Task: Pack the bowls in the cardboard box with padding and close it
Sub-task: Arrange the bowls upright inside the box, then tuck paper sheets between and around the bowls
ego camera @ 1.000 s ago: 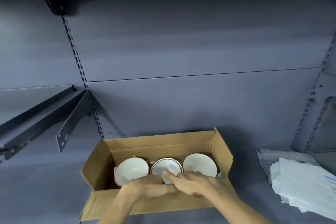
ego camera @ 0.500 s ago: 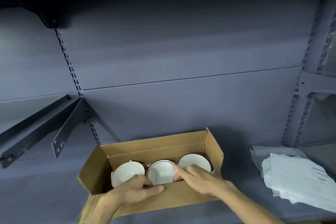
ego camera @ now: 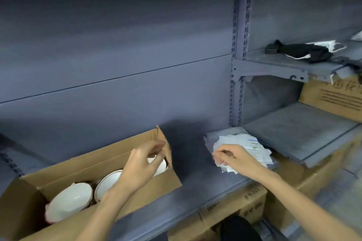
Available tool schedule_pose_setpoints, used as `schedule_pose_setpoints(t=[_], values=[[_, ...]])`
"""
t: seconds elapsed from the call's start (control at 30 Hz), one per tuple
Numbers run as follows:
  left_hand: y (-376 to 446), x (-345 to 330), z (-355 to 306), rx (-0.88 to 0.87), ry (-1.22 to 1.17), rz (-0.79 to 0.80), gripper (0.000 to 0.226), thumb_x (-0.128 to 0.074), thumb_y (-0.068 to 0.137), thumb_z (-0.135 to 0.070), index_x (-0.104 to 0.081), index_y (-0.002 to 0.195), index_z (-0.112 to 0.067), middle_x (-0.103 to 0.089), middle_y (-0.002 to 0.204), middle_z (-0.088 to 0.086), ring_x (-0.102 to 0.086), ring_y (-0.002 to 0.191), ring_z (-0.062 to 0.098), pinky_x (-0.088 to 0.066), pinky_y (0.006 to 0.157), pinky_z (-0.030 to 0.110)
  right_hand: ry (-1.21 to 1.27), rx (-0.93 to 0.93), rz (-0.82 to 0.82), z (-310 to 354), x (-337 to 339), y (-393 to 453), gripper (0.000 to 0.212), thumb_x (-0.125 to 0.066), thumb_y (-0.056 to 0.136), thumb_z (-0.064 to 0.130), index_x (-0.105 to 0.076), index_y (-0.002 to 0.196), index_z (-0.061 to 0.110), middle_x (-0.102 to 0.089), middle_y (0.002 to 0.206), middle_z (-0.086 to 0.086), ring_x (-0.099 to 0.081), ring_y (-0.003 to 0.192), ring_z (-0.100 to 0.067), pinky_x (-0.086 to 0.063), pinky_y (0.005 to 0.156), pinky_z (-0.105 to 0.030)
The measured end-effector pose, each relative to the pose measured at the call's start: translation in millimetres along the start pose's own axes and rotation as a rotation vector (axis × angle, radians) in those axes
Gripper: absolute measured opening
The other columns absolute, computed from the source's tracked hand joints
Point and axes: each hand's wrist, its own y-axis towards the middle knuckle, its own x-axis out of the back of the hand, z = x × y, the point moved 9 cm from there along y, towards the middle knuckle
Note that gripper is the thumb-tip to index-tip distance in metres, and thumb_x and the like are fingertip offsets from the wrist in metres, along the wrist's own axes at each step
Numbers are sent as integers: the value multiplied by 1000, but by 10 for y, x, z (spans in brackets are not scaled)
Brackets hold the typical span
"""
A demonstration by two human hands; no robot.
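An open cardboard box (ego camera: 109,155) lies on the grey shelf at the lower left. Three white bowls stand in a row inside it: the left bowl (ego camera: 70,201), the middle bowl (ego camera: 106,184), and the right bowl (ego camera: 159,164), which is mostly hidden. My left hand (ego camera: 141,164) hovers over the box's right end, fingers loosely apart and holding nothing. To the right of the box sits a stack of white padding sheets (ego camera: 252,146). My right hand (ego camera: 235,157) rests on the stack's near edge, fingers pinched on a sheet.
A shelf upright (ego camera: 240,64) stands behind the padding stack. The upper right shelf holds a black item (ego camera: 305,51) and a face mask (ego camera: 331,45). A printed cardboard box (ego camera: 333,100) sits at the far right. More cartons (ego camera: 235,207) stand below the shelf edge.
The view has swung right. My right hand left the bowls and moved right onto the padding stack. My left hand lifted off the box's front wall and now hangs over the right bowl.
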Motion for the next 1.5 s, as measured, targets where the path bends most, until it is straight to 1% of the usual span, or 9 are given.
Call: schedule_pose_setpoints(t=[0.3, 0.5, 0.6, 0.7, 0.87, 1.0, 1.13, 1.3, 1.5], values=[[583, -1866, -526, -109, 35, 254, 22, -60, 87, -22, -72, 105, -22, -68, 98, -10, -64, 87, 8, -55, 81, 33, -457, -107, -81, -962, 654, -322, 28, -63, 98, 15, -65, 124, 29, -59, 122, 15, -61, 97, -3, -50, 83, -16], [826, -2961, -431, -100, 348, 475, 48, -60, 91, -21, -55, 139, -21, -54, 141, -1, -45, 129, 22, -46, 100, 39, -594, -152, -96, -1354, 889, -340, 36, -64, 96, 18, -63, 130, 30, -56, 131, 16, -57, 109, -7, -52, 87, -24], [816, -3338, -442, -173, 481, 599, 62, -64, 91, -35, -42, 147, -22, -41, 151, 0, -35, 136, 25, -36, 106, 44, -600, -177, -121, -1485, 999, -315, 36, -63, 98, 22, -61, 133, 30, -55, 133, 15, -56, 112, -8, -52, 89, -24], [857, -3470, -463, -255, 561, 590, 52, -63, 93, -37, -48, 141, -22, -44, 148, 0, -39, 133, 25, -35, 104, 45, -587, -200, -154, -1573, 1098, -306, 35, -61, 98, 23, -61, 132, 31, -55, 132, 15, -58, 113, -7, -53, 91, -25], [1011, -3282, -496, -200, 381, 519, 34, -53, 99, -48, -66, 125, -30, -60, 136, -12, -52, 124, 19, -40, 103, 42, -546, -232, -276, -1645, 1227, -341, 36, -64, 96, 21, -61, 130, 34, -56, 127, 12, -62, 100, -5, -56, 89, -27], [1095, -2798, -580, -176, 255, 253, 24, -52, 102, -38, -72, 112, -30, -72, 114, -10, -63, 107, 21, -46, 91, 39, -546, -234, -347, -1533, 1170, -332, 43, -61, 96, 17, -56, 137, 29, -55, 130, 5, -62, 95, -9, -56, 88, -29], [1095, -2027, -680, -181, 263, -60, 14, -60, 98, -27, -68, 88, -21, -70, 78, -1, -65, 71, 31, -47, 59, 32, -772, -162, -229, -1306, 908, -137, 54, -58, 97, 19, -47, 148, 31, -47, 152, 8, -42, 136, -17, -43, 108, -35], [1009, -1075, -570, -19, -7, -166, 20, -51, 103, -32, -66, 92, -23, -68, 77, -7, -61, 70, 21, -51, 64, 39, -904, -114, 17, -1103, 380, 141, 75, -55, 98, 22, -17, 161, 35, -14, 169, 10, -9, 155, -14, -23, 119, -39], [453, 168, -285, 157, -240, -397, 19, -53, 103, -32, -66, 90, -26, -69, 82, -8, -62, 77, 13, -48, 68, 29, -1017, -187, 37, -1064, 165, 246, 70, -53, 95, 20, -26, 158, 35, -30, 163, 12, -28, 148, -15, -32, 115, -38]])
